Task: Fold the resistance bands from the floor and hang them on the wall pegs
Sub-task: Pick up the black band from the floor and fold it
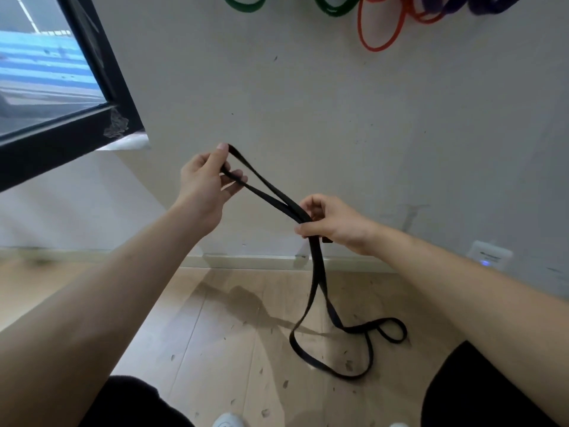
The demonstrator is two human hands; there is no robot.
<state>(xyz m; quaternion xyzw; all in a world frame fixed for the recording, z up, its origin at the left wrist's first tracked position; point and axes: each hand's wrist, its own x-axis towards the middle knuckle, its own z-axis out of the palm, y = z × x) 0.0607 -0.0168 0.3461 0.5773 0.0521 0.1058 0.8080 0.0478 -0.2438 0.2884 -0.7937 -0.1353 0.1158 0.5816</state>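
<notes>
Band axis: the black band [316, 272] slants from upper left down to the right, then drops to loose loops on the floor [215, 334].
Left hand [204, 183]: pinches the band's top loop end.
Right hand [332, 220]: lower, curled round both strands.
Room: window frame [101, 72] at left, pale wall [308, 103], green bands [243, 3], red band [377, 49] and purple band [492, 6] hanging above.

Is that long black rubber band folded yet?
Barely: the black band runs doubled between left hand and right hand; the rest trails on the wooden floor.
</notes>
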